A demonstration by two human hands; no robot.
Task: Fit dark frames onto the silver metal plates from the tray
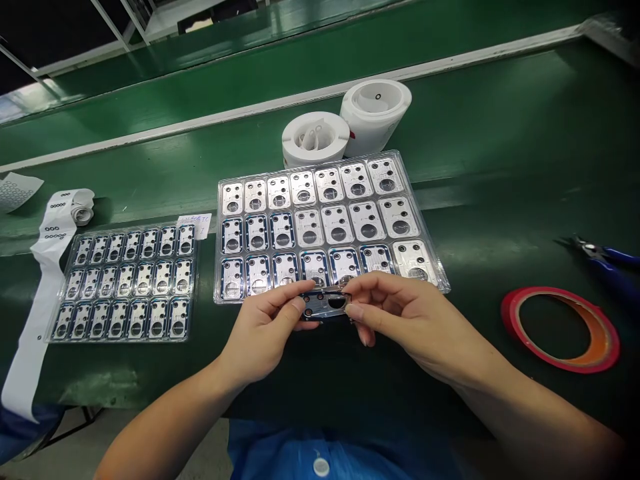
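Note:
My left hand [263, 330] and my right hand [400, 313] pinch a small metal plate with a blue edge [325, 304] between fingers and thumbs, just in front of the large clear tray's near edge. The plate has round holes, and my fingers hide both its ends. That large tray [219, 240] holds three rows of similar silver plates, some showing blue edges. Further left, a smaller clear tray [195, 280] holds three rows of smaller plates.
Two white rolls [375, 113] stand behind the large tray on the green bench [500, 133]. A white perforated strip [47, 280] trails off the left side. On the right lie a red tape roll [575, 365] and blue-handled pliers [600, 260].

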